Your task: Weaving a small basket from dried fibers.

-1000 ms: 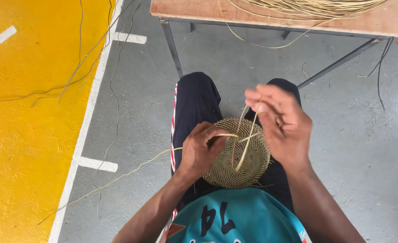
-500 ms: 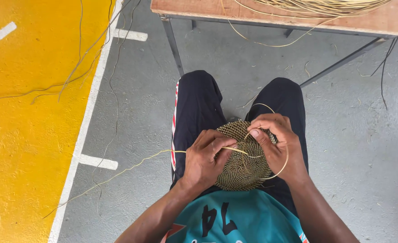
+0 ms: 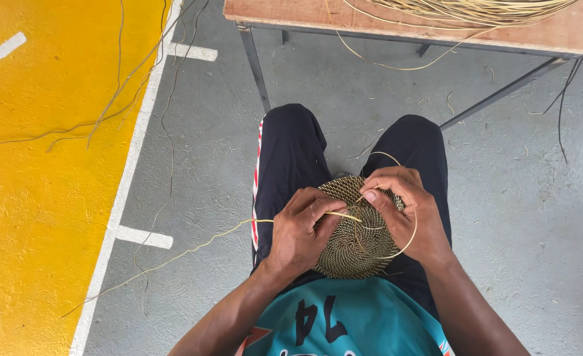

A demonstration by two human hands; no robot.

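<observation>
A round, tightly coiled woven disc [image 3: 357, 244] of tan fibre rests on my lap. My left hand [image 3: 301, 231] grips its left edge, fingers curled over the rim. My right hand [image 3: 407, 211] lies on the upper right of the disc, pinching a thin pale strand [image 3: 407, 244] that loops around below the hand. A long loose strand [image 3: 192, 249] trails from the disc's left side out over the floor. My legs in dark trousers [image 3: 285, 158] lie under the disc.
A wooden table [image 3: 291, 12] on metal legs [image 3: 255, 66] stands just ahead, with a bundle of pale fibres [image 3: 476, 10] on top. Loose strands lie over the grey floor and the yellow painted area [image 3: 34, 198] with white lines at left.
My right hand came down from a raised pull above the disc and now sits on it, with the strand drawn into a small loop. The left hand kept its hold.
</observation>
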